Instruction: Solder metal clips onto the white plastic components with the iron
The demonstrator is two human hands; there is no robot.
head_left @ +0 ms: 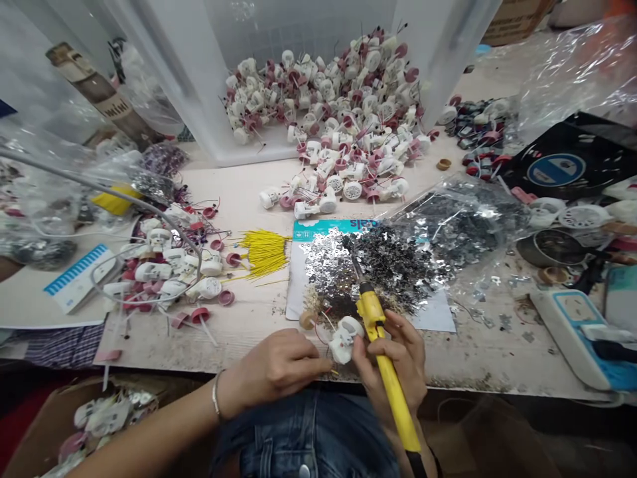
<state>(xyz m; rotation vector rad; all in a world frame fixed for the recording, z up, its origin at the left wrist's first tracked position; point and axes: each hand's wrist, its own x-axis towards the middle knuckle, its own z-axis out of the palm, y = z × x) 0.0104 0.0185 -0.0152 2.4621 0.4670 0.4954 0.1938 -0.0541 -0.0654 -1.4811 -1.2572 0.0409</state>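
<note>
My right hand (401,365) holds a yellow soldering iron (391,378), its metal tip pointing away over a heap of small metal pieces (398,259). The same hand's thumb and finger pinch a small white plastic part (344,338) with thin wires on it. Just left of that part is my left hand (283,365), fingers pressed together on a short yellow wire near the table edge. A round tan piece (307,320) lies by the white part. The metal pieces rest on a white and teal sheet (296,292), beside a fan of yellow wires (266,253).
Behind, a tipped translucent bin (199,86) spills white and pink parts (343,133). More parts (174,265) lie at left under a looping grey cable. At right are a clear bag (472,219), a metal cup (547,249) and a power strip (572,332).
</note>
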